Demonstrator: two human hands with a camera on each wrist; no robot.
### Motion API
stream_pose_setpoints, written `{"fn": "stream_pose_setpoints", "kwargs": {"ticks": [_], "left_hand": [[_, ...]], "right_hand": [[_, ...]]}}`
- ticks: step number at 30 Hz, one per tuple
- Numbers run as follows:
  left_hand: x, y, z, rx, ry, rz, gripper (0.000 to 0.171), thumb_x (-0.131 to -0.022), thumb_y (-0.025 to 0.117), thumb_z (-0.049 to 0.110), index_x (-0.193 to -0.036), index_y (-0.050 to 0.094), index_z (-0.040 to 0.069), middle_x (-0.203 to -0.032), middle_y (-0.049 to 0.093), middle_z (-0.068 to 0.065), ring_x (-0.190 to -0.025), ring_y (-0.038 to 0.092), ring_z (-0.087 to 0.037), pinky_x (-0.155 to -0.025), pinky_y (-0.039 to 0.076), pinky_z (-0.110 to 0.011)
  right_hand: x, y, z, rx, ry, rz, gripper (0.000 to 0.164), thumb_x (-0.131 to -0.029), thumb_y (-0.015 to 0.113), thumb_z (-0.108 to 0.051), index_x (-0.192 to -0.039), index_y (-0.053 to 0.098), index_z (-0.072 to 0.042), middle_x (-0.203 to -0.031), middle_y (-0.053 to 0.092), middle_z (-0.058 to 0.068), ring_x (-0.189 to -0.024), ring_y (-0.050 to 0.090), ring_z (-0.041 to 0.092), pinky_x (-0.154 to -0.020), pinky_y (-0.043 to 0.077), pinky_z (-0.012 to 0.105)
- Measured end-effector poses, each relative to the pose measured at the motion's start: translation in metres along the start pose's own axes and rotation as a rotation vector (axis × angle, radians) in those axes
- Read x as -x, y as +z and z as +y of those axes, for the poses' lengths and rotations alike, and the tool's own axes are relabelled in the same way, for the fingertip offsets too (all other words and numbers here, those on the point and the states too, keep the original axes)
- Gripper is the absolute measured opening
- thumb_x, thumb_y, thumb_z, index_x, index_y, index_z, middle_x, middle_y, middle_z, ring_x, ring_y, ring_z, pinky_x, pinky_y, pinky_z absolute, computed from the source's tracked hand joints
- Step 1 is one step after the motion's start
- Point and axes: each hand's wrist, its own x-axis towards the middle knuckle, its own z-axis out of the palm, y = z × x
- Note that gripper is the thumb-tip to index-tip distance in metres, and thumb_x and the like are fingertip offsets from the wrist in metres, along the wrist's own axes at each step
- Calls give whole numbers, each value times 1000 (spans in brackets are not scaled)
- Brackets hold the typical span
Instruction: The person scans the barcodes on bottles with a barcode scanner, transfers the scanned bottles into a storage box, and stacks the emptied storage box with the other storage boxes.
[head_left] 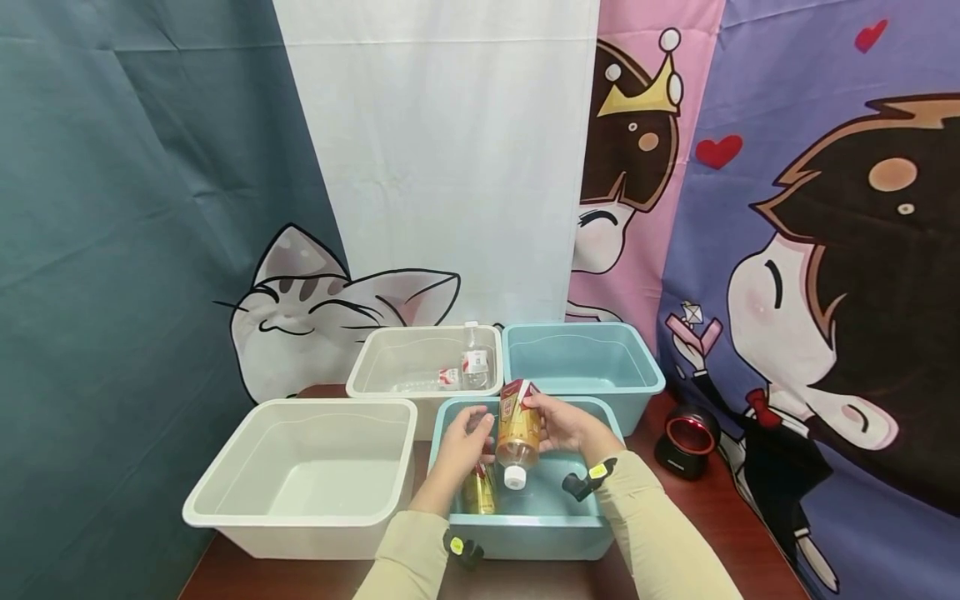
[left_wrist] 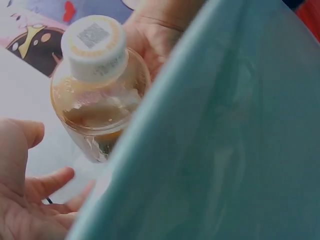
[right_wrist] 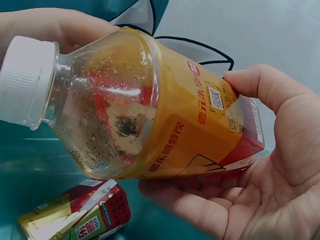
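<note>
Drapes (head_left: 450,150) back the table (head_left: 723,508); your right hand (head_left: 566,427) pinches the bottle (head_left: 519,425) over the near blue bin (head_left: 540,542), left hand (head_left: 459,450) spread alongside: apparently a carrying step, next needing steady grip

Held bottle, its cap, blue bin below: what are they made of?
Bottle: likely clear glossy plastic; see-through shoulder, bright highlights.
Cap: probably white plastic, semi-matte; finely ridged side.
Blue bin: looks like moulded plastic, satin; smooth rounded rim, soft sheen.
</note>
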Motion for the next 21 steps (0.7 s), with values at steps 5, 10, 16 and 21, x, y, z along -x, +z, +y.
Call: {"fn": "stream_pose_setpoints", "kwargs": {"ticks": [5, 10, 16, 21], "left_hand": [[-2, -1, -2, 144, -148, -103, 64, -104, 54, 44, -151, 38, 4, -131, 57, -26, -96, 69, -27, -77, 63, -46], [-2, -5, -4, 231, -207, -191, 74, -102, 54, 50, -153, 31, 1, -129, 53, -29, -99, 68, -32, -77, 63, -47], [-3, -8, -7, 284, -235, -261, 76, -101, 55, 52, -151, 31, 0, -127, 52, -28, -106, 66, -37, -84, 60, -54], [-4, -8, -9, 296, -242, -294, 72, -99, 61, 47, -148, 37, -1, -127, 57, -24, -106, 68, -33, -86, 60, -51]], "right_hand": [[-4, 1, 0, -15, -12, -8, 57, -99, 49, -40, -132, 46, 6, -101, 67, 12, -90, 68, 23, -74, 61, 35], [-5, 4, -1, -42, -32, -8, 59, -99, 49, -38, -136, 40, 8, -102, 67, 12, -90, 68, 22, -76, 61, 37], [-5, 6, 0, -44, -55, 2, 58, -100, 50, -37, -136, 40, 8, -102, 67, 11, -89, 69, 22, -75, 62, 37], [-4, 7, 1, -51, -83, -16, 49, -102, 49, -31, -132, 45, 8, -100, 70, 10, -89, 70, 22, -77, 61, 35]]}}
